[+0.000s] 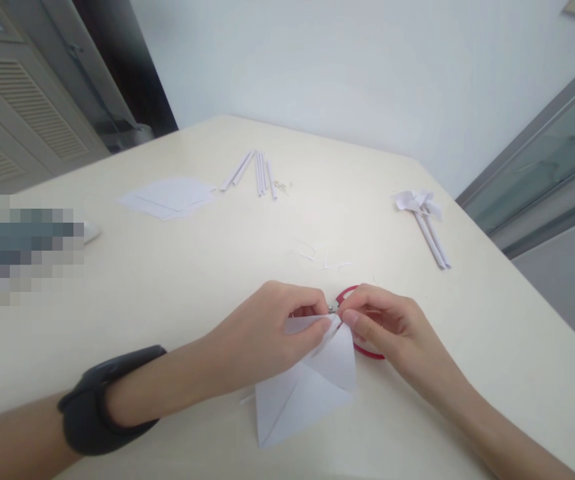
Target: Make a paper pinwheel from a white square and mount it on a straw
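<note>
A white square of paper [302,400] with diagonal lines or cuts lies tilted in front of me. My left hand [287,327] pinches its upper edge between thumb and fingers. My right hand [387,320] is closed, thumb and forefinger pressed together right at the paper's top corner. A thin dark line runs there, and what those fingertips hold is too small to make out. Beneath the right hand lie scissors with red handles [370,353], mostly covered by it.
Thin white scraps [336,266] lie beyond my hands. A stack of paper sheets [172,197], several rolled paper sticks [260,175] and small wire-like bits [281,187] are farther back. Paper pinwheels on sticks [430,227] lie at right. A blurred-out object [17,247] is at left.
</note>
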Available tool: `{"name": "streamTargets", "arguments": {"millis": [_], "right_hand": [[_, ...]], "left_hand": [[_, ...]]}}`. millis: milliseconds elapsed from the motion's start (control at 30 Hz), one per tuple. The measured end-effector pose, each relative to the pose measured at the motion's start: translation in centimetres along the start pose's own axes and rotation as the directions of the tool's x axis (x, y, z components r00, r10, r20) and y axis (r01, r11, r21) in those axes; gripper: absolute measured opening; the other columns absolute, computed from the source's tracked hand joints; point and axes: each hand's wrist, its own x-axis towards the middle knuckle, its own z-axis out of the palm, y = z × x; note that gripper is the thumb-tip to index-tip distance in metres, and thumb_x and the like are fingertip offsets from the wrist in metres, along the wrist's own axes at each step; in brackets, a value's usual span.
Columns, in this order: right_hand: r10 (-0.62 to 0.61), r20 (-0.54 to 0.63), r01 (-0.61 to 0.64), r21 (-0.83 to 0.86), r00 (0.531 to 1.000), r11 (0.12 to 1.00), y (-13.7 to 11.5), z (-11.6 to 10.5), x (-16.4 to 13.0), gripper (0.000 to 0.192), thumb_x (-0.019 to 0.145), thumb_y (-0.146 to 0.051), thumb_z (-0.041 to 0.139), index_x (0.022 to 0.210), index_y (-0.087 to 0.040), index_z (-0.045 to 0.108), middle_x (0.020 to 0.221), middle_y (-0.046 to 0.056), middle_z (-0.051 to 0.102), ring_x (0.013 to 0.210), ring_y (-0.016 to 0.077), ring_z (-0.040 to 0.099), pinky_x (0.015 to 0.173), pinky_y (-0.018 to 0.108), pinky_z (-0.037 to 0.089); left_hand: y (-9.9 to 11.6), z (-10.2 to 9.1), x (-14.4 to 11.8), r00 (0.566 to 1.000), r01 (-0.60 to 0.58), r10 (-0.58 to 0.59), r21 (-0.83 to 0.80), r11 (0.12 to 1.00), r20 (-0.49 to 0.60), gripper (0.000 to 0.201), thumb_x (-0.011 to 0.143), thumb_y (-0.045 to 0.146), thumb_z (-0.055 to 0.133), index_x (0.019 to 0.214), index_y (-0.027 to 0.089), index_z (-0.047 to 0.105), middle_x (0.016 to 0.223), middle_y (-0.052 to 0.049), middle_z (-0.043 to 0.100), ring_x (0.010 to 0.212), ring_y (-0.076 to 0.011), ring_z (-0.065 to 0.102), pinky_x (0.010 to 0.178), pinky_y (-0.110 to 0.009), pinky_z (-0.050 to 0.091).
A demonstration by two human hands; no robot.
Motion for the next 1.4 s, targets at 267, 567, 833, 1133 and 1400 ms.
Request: {"name": "streamTargets", "arguments": {"millis": [267,567,833,1133,1400], "right_hand": [[-0.021,-0.006,0.02,-0.054,1.0,0.998,0.1,0.4,0.1,0.013,0.087,-0.022,0.054,0.075,-0.02,0.06,0.08,-0.001,0.058,0.069,0.0109,0.051,0.057,0.024,0.036],[-0.087,0.0,0.085,-0.198,0.996,0.977,0.3,0.4,0.1,0.013,0.087,-0.022,0.053,0.077,-0.02,0.061,0.077,0.0,0.059,0.071,0.0132,0.054,0.062,0.027,0.04],[-0.035,0.052,0.044,-0.177,0.998,0.983,0.2,0.9,0.2,0.006,0.078,-0.017,0.061,0.082,-0.02,0.058,0.074,-0.002,0.056,0.063,0.0119,0.051,0.059,0.026,0.042],[-0.103,0.018,0.104,-0.144,0.995,0.984,0.5,0.7,0.0,0.011,0.081,-0.01,0.052,0.077,-0.019,0.057,0.078,-0.001,0.058,0.07,0.0129,0.054,0.06,0.025,0.042],[-0.08,0.032,0.083,-0.14,0.996,0.987,0.1,0.7,-0.2,0.011,0.081,-0.011,0.053,0.074,-0.019,0.056,0.074,0.0,0.058,0.067,0.0133,0.054,0.06,0.026,0.042]], "left_hand": [[-0.1,0.0,-0.1,1.0,-0.013,0.013,0.017,1.0,-0.004,0.022,0.087,0.026,0.046,0.069,0.021,0.056,0.062,0.007,0.052,0.062,-0.01,0.046,0.058,-0.024,0.033],[0.0,-0.3,0.3,0.999,0.011,-0.017,-0.166,0.986,-0.038,0.009,0.081,0.018,0.054,0.078,0.022,0.062,0.078,0.006,0.065,0.077,-0.011,0.059,0.074,-0.023,0.044],[0.1,-0.5,0.4,0.999,0.046,-0.051,-0.328,0.944,-0.006,0.01,0.083,0.018,0.053,0.076,0.02,0.059,0.077,0.005,0.064,0.076,-0.0111,0.06,0.073,-0.022,0.046],[0.6,-0.4,0.5,0.998,0.051,-0.04,-0.32,0.946,0.043,0.006,0.083,0.021,0.054,0.078,0.019,0.057,0.077,0.002,0.06,0.074,-0.0133,0.057,0.071,-0.026,0.047],[1.4,-0.8,0.3,0.999,0.052,-0.047,-0.248,0.967,0.023,0.007,0.078,0.014,0.053,0.075,0.018,0.058,0.077,0.002,0.062,0.074,-0.0134,0.057,0.071,-0.027,0.047]]}}
